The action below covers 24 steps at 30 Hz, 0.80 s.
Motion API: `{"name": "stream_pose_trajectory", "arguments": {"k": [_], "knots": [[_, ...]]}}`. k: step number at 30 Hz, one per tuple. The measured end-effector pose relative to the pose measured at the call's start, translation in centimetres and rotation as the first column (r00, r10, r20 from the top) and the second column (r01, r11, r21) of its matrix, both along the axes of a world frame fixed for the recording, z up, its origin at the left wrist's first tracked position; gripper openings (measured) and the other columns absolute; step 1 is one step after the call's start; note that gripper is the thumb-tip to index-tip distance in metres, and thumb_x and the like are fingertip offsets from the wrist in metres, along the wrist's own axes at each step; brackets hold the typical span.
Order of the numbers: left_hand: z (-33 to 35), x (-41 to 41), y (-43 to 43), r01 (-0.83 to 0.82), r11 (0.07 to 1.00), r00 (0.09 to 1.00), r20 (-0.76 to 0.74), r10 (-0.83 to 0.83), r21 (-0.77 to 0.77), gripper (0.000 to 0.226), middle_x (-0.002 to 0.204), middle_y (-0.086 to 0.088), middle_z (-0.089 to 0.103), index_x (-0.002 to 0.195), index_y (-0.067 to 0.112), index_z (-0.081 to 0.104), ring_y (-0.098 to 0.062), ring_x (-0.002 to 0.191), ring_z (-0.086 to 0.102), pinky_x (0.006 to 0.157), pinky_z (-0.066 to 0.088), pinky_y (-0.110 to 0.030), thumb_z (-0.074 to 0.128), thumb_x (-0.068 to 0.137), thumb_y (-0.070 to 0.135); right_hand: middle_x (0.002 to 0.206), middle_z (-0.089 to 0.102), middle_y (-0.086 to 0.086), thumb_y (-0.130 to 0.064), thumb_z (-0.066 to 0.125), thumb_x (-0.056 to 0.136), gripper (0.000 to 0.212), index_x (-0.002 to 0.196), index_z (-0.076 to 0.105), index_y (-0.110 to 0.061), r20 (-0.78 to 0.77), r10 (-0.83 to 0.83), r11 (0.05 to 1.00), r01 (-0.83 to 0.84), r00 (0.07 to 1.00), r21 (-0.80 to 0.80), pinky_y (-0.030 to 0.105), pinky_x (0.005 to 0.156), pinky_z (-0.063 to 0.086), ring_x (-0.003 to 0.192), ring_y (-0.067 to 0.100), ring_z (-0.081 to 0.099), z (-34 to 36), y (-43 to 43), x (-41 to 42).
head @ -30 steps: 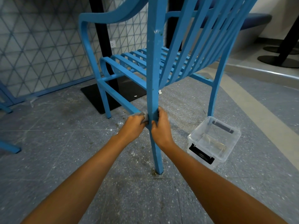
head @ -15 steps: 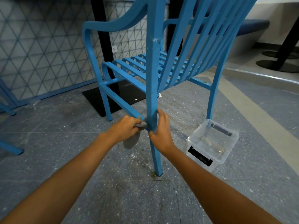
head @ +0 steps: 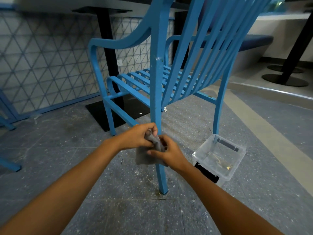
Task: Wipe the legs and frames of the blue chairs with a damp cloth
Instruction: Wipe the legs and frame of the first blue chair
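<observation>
While both grip it, grey cloth [head: 149, 150] bunches btwn left hand [head: 137, 137] & right hand [head: 169, 152], beside chair leg [head: 156, 92].

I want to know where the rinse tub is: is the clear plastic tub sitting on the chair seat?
No, the clear tub sits on the floor right of the chair's near leg.

Open speckled grey floor [head: 71, 150] lies left of the blue metal chair's near rear leg [head: 158, 102], offering clear passage. To its right, a clear plastic tub [head: 218, 158] narrows the gap; a black table base [head: 116, 112] blocks beneath the seat.
</observation>
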<state>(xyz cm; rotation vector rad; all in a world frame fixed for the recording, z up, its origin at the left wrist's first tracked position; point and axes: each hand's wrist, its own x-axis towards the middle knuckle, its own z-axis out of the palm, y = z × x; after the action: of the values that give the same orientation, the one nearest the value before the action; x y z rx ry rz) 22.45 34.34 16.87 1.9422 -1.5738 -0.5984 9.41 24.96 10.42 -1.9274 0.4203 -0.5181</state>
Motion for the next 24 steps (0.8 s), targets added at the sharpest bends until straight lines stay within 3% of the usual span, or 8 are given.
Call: {"name": "stream_pose_trajectory", "arguments": {"k": [3, 6, 8, 11, 14, 17, 20, 24], "knots": [[0.0, -0.5, -0.5, -0.045, 0.998, 0.991, -0.129, 0.04, -0.035, 0.032, 0.083, -0.019, 0.07, 0.089, 0.02, 0.046, -0.026, 0.078, 0.067, 0.078, 0.054, -0.041, 0.073, 0.077, 0.01, 0.086, 0.059, -0.001, -0.014, 0.066, 0.082, 0.02, 0.097, 0.055, -0.011, -0.003, -0.038, 0.995, 0.038, 0.999, 0.089, 0.025, 0.068, 0.047, 0.079, 0.013, 0.056, 0.2, -0.2, -0.3], [-0.2, -1.0, -1.2, -0.165, 0.981, 0.953, -0.273, 0.13, -0.106, 0.03, 0.066, 0.002, 0.066, 0.091, 0.014, 0.053, -0.01, 0.071, 0.063, 0.069, 0.051, -0.024, 0.068, 0.079, 0.037, 0.099, 0.059, 0.002, -0.017, 0.057, 0.088, 0.019, 0.106, 0.053, -0.014, -0.041, -0.061, 0.977, 0.068, 0.997, 0.201, 0.028, 0.078, 0.048, 0.09, 0.015, 0.057, 1.1, 0.0, -0.8], [-0.4, -1.1, -1.6, -0.321, 0.91, 0.919, -0.317, 0.233, -0.261, 0.035, 0.071, 0.001, 0.063, 0.076, 0.018, 0.057, -0.007, 0.072, 0.061, 0.075, 0.048, -0.024, 0.058, 0.082, 0.052, 0.101, 0.06, 0.008, -0.018, 0.055, 0.088, 0.017, 0.104, 0.052, -0.013, -0.039, -0.102, 0.966, 0.108, 0.994, 0.234, 0.033, 0.082, 0.049, 0.095, 0.02, 0.057, 1.6, 0.3, -1.0], [-1.3, -0.4, -2.0, -0.526, 0.76, 0.835, -0.403, 0.375, -0.382, 0.036, 0.07, -0.003, 0.061, 0.073, 0.016, 0.052, -0.012, 0.072, 0.062, 0.08, 0.05, -0.029, 0.04, 0.097, 0.039, 0.092, 0.061, 0.003, -0.014, 0.053, 0.088, 0.009, 0.097, 0.055, -0.015, 0.074, -0.191, 0.919, 0.151, 0.979, 0.363, 0.027, 0.075, 0.049, 0.088, 0.015, 0.059, 2.8, 1.0, -1.4], [-3.0, 0.5, -2.7, -0.484, 0.85, 0.873, -0.056, 0.484, -0.208, 0.018, 0.107, -0.006, 0.064, 0.107, 0.015, 0.056, -0.021, 0.103, 0.06, 0.092, 0.048, -0.038, 0.041, 0.098, 0.018, 0.086, 0.062, -0.006, -0.013, 0.052, 0.09, 0.01, 0.092, 0.058, -0.021, 0.172, -0.285, 0.869, 0.179, 0.943, 0.461, 0.015, 0.065, 0.051, 0.08, 0.004, 0.059, 3.8, 1.3, -1.5], [-4.5, 0.2, -3.1, -0.377, 0.926, 0.892, 0.271, 0.361, 0.007, 0.033, 0.124, -0.011, 0.056, 0.123, 0.014, 0.049, -0.028, 0.114, 0.055, 0.096, 0.048, -0.042, 0.041, 0.093, 0.003, 0.083, 0.063, 0.0, -0.022, 0.056, 0.088, 0.011, 0.078, 0.059, -0.021, 0.212, -0.44, 0.794, 0.267, 0.873, 0.547, 0.018, 0.066, 0.051, 0.078, 0.008, 0.06, 4.6, 1.7, -1.0], [-5.4, 0.0, -3.3, -0.345, 0.937, 0.888, 0.343, 0.307, 0.054, 0.025, 0.118, -0.013, 0.055, 0.115, 0.007, 0.051, -0.03, 0.111, 0.056, 0.095, 0.048, -0.039, 0.041, 0.093, 0.002, 0.082, 0.063, -0.003, -0.027, 0.055, 0.089, 0.013, 0.079, 0.06, -0.021, 0.29, -0.518, 0.767, 0.288, 0.804, 0.573, 0.011, 0.062, 0.048, 0.078, 0.005, 0.059, 5.9, 1.7, -0.4], [-5.7, -0.2, -3.2, -0.345, 0.937, 0.87, 0.391, 0.299, 0.052, 0.021, 0.116, -0.012, 0.056, 0.113, 0.006, 0.05, -0.028, 0.108, 0.057, 0.094, 0.047, -0.038, 0.037, 0.097, 0.009, 0.098, 0.053, 0.004, -0.027, 0.051, 0.092, 0.013, 0.08, 0.051, -0.03, 0.432, -0.546, 0.804, 0.304, 0.718, 0.512, 0.013, 0.067, 0.047, 0.08, 0.005, 0.053, 8.6, 2.0, 0.4]]}}
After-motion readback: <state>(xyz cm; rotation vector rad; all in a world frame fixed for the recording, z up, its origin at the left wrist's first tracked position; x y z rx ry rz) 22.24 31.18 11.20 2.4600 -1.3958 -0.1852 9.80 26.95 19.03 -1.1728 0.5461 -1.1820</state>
